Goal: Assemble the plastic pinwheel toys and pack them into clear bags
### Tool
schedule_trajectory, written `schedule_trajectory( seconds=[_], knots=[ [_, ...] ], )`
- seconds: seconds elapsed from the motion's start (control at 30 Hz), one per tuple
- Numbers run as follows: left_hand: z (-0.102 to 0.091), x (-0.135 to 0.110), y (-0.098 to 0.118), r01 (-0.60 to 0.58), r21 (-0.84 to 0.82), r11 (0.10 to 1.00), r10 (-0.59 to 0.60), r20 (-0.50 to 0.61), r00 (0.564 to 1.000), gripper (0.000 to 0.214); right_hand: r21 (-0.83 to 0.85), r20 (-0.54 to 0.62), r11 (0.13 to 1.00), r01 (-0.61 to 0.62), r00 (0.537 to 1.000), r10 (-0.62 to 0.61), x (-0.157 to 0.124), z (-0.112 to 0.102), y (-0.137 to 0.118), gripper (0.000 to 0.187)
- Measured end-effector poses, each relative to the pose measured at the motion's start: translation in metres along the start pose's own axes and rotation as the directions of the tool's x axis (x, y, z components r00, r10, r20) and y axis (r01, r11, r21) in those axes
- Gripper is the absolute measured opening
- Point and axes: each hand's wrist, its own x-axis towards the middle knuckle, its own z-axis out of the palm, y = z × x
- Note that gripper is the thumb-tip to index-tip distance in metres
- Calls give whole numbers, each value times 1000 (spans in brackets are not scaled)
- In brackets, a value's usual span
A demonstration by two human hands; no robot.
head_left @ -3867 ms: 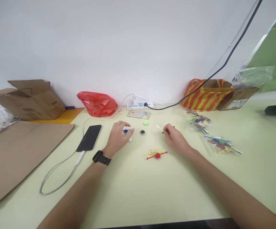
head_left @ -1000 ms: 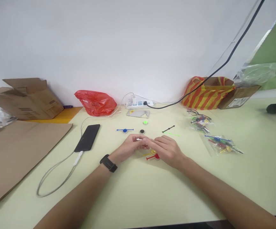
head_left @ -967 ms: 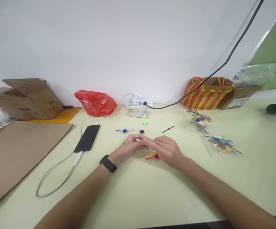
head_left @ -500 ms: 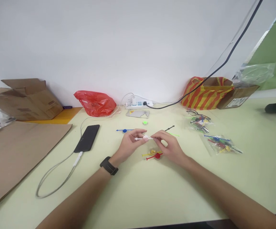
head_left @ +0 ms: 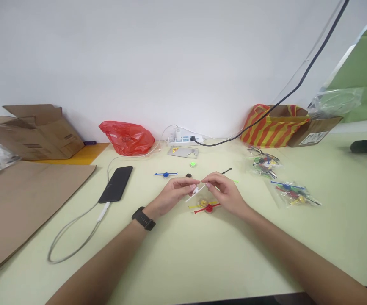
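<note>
Both hands hold a white arrow spinner (head_left: pixel 196 191), tilted above the table. Fingers of my left hand (head_left: pixel 174 194) pinch it near its round hub, and my right hand (head_left: pixel 224 192) grips its upper right end with thumb and forefinger. Just below lie a red arrow spinner (head_left: pixel 209 208) and a yellow arrow spinner (head_left: pixel 203 203), side by side. A blue arrow spinner (head_left: pixel 166 175) rests behind my left hand, with a small black disc (head_left: pixel 189 175) beside it. Behind the right hand a black arrow (head_left: pixel 227 171) is partly hidden. Farther back sits a green disc (head_left: pixel 192 164).
Bagged spinners (head_left: pixel 289 192) lie to the right, with another bag (head_left: pixel 266 164) behind. A black phone (head_left: pixel 116 184) on its cable is at left, near a cardboard sheet (head_left: pixel 27 203). Along the wall stand a red bag (head_left: pixel 128 140), a power strip (head_left: pixel 185 140) and a striped bag (head_left: pixel 272 129).
The white spinner has turned from nearly level to a slant, its left end now lower. My left hand has shifted slightly, and the black disc behind it has come into view.
</note>
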Motion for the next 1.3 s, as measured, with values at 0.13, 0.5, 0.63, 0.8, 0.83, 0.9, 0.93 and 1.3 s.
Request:
schedule_trajectory(
  seconds=[0.13, 0.5, 0.63, 0.8, 0.83, 0.9, 0.93, 1.3],
  knots=[
    [2, 0, 2, -17, 35, 999, 19, -34, 999, 27, -72, -76, 997, -22, 997, 16, -1, -1, -5, 28],
    [0, 3, 2, -113, 15, 993, 114, -162, 980, 27, 163, 368, 950, -267, 910, 192, 0, -13, -19, 73],
    [-1, 5, 1, -127, -38, 991, 117, -199, 973, 26, 177, 240, 945, -275, 943, 230, 4, -19, -18, 79],
    [-3, 5, 2, -109, -119, 987, 85, -188, 978, 25, 40, -128, 961, -275, 952, 278, 12, -36, 3, 65],
    [-4, 5, 2, -108, -139, 984, 80, -193, 978, 25, -52, -195, 959, -280, 944, 265, 13, -40, 8, 54],
    [-6, 6, 2, -105, -180, 978, 68, -202, 977, 25, -299, -259, 905, -303, 938, 229, 15, -46, 18, 30],
    [-7, 6, 2, -104, -201, 974, 62, -205, 977, 24, -425, -260, 849, -313, 941, 217, 15, -48, 23, 21],
    [-14, 8, 7, -149, -436, 887, 28, -273, 961, 14, -872, -246, 372, -317, 943, 225, 6, -53, 30, 10]
  ],
)
